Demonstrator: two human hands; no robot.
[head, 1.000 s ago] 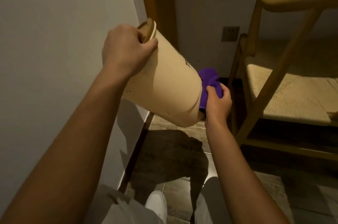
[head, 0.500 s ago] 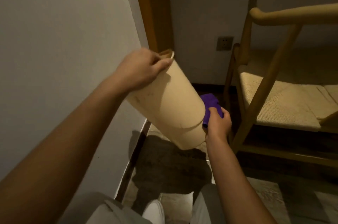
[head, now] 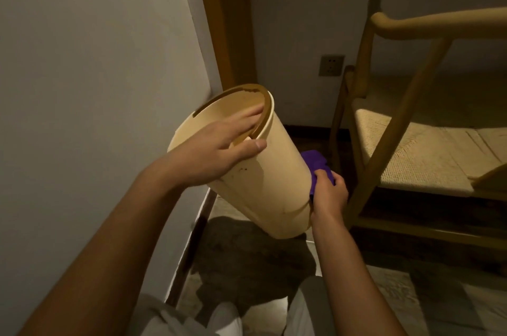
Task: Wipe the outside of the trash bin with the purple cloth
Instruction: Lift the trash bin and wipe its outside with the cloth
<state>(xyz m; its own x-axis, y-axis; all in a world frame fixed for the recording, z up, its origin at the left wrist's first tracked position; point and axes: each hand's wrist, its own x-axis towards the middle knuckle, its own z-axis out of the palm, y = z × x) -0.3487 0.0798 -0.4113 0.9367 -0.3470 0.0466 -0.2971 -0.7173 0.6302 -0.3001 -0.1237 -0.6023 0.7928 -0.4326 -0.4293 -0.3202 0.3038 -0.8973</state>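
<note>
I hold a cream plastic trash bin (head: 269, 179) in the air, tilted with its open mouth up and towards me. My left hand (head: 219, 149) grips its rim, fingers inside the opening and thumb on the outer wall. A purple cloth (head: 315, 165) is bunched against the bin's lower right side. My right hand (head: 327, 194) holds the cloth and presses it to the bin near its base. Much of the cloth is hidden behind the bin and my fingers.
A white wall (head: 96, 88) runs close along the left, ending at a wooden door frame (head: 222, 20). A wooden chair (head: 397, 121) with a woven seat stands just right of my right hand. A wall socket (head: 331, 65) sits behind. My legs and shoe (head: 225, 319) are below.
The bin has turned so its open mouth now faces me, and my left hand has shifted its grip, fingers now inside the rim. The right hand and cloth stay at the bin's lower side.
</note>
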